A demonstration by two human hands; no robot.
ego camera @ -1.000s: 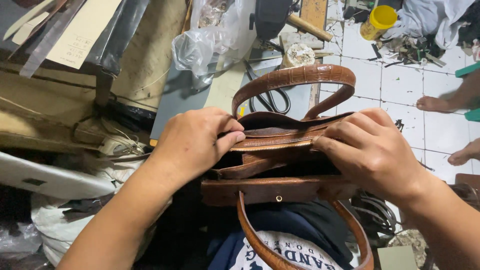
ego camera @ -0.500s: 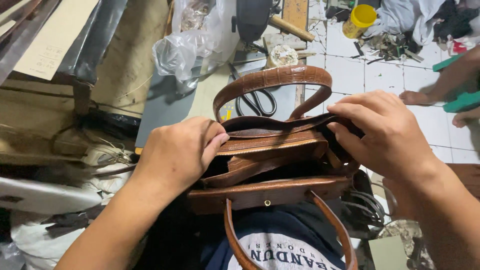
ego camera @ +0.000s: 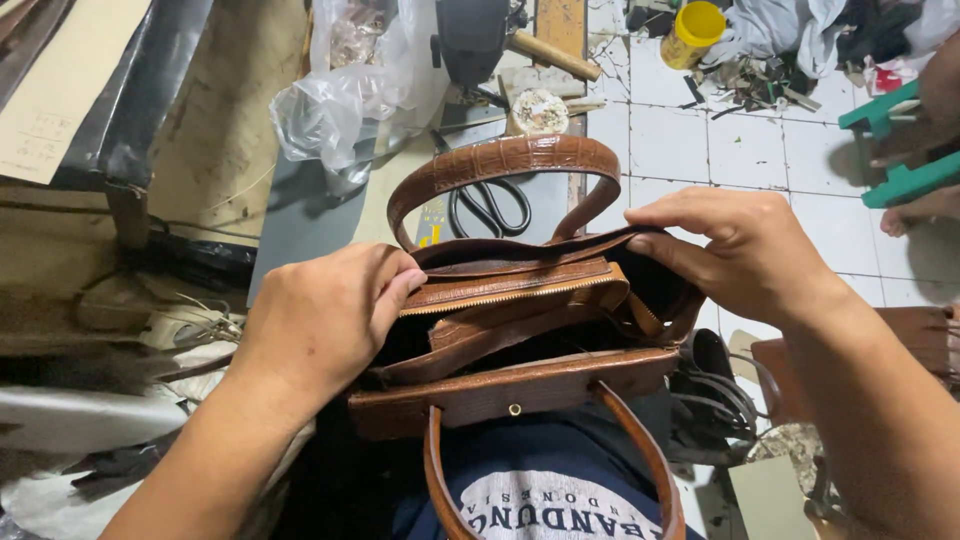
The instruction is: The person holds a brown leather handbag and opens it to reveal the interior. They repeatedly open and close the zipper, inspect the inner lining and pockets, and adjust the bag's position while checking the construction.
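A brown crocodile-embossed leather handbag [ego camera: 520, 340] is being held at frame centre, over the lap, its mouth spread open. The left hand [ego camera: 325, 320] is gripping the left rim, the right hand [ego camera: 745, 250] the right. It is judged stiff-walled, light, best gripped along the rims. Black scissors [ego camera: 490, 208] are lying behind.

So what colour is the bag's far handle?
Brown, with a scaly embossed pattern on the handle; head view.

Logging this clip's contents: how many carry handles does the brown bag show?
2: the far handle arches above the handbag near the scissors; the near handle loops toward the person's shirt.
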